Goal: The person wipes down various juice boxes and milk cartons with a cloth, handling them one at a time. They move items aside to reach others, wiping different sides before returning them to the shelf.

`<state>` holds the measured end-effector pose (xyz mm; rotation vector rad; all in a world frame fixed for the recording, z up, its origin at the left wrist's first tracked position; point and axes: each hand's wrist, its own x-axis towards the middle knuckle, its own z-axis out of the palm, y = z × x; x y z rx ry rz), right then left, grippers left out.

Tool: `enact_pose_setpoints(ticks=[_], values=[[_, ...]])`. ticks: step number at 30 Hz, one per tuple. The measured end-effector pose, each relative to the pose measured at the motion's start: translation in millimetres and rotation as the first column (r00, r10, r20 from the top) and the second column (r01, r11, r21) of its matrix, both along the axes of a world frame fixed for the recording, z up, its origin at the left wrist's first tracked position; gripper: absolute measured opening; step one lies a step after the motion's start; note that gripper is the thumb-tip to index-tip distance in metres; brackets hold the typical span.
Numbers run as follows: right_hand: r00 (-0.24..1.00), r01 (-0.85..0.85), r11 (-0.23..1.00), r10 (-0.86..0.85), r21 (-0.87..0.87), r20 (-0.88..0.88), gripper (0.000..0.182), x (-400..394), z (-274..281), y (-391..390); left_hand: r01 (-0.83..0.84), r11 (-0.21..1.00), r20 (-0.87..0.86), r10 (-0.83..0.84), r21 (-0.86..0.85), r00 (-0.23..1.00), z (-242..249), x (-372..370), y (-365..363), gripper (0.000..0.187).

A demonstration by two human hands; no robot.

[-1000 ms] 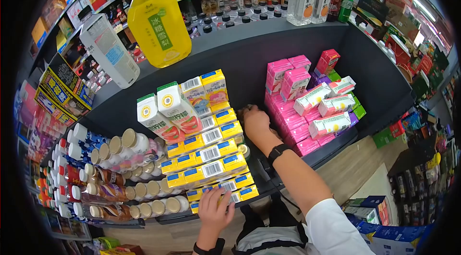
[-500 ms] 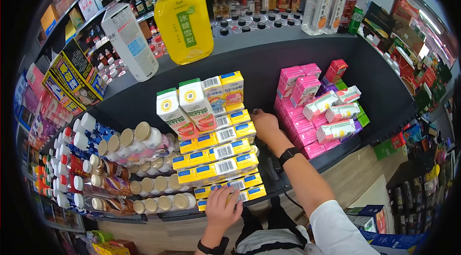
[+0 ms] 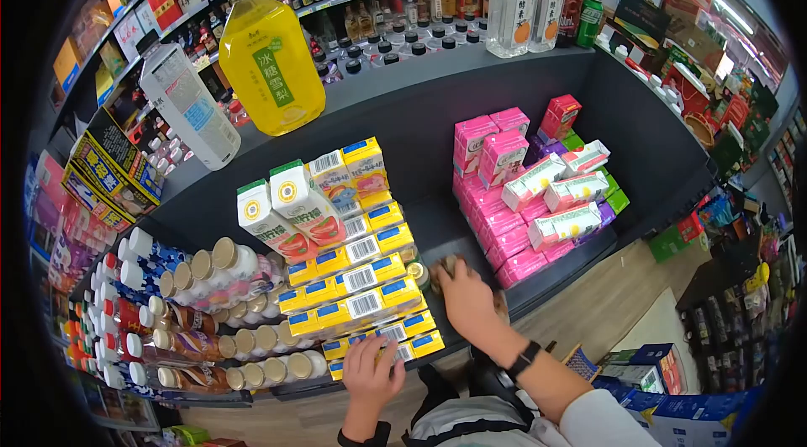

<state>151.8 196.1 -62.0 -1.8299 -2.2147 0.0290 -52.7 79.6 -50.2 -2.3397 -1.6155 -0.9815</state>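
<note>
My right hand (image 3: pixel 472 304) is low in the gap between the yellow cartons and the pink ones, its fingers curled over a crumpled brown piece that looks like a cloth (image 3: pixel 502 306). Most of this piece is hidden under the hand. My left hand (image 3: pixel 370 375) lies with spread fingers against the front of the stacked yellow drink cartons (image 3: pixel 361 280). Close to my right fingertips, a round-lidded container (image 3: pixel 418 273) stands beside those cartons. Pink drink cartons (image 3: pixel 487 203) are stacked to the right of the gap.
White-and-green cartons (image 3: pixel 307 203) stand atop the yellow stack. Lidded bottles (image 3: pixel 227 312) crowd the left. On the back ledge are a big yellow drink bottle (image 3: pixel 273 68), a white bottle (image 3: pixel 192 102) and clear bottles (image 3: pixel 514 5). White-and-pink cartons (image 3: pixel 565 227) lie loosely on the right pile.
My right hand has come from the back of the gap toward the front, and the brown piece now shows under it. My left hand stays at the yellow cartons. The view has shifted.
</note>
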Motion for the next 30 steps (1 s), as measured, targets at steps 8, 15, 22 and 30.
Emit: enact_pose_setpoints(ticks=[8, 15, 22, 30], values=[[0.989, 0.147, 0.987, -0.146, 0.068, -0.030, 0.027, -15, -28, 103, -0.004, 1.000, -0.022, 0.004, -0.004, 1.000, 0, 0, -2, 0.031], [1.000, 0.022, 0.995, -0.021, 0.100, -0.010, 0.034, 10, -7, 1, 0.016, 1.000, -0.009, -0.016, -0.011, 1.000, 0, -1, -1, 0.028], [0.993, -0.112, 0.993, 0.111, -0.021, -0.051, 0.037, 16, 7, -9, 0.019, 1.000, -0.030, -0.019, -0.004, 0.999, -2, -1, 0, 0.028], [0.948, -0.315, 0.949, 0.316, -0.020, 0.042, 0.041, 27, 19, -54, 0.013, 1.000, -0.057, -0.013, 0.004, 0.998, -4, 0, 1, 0.027]])
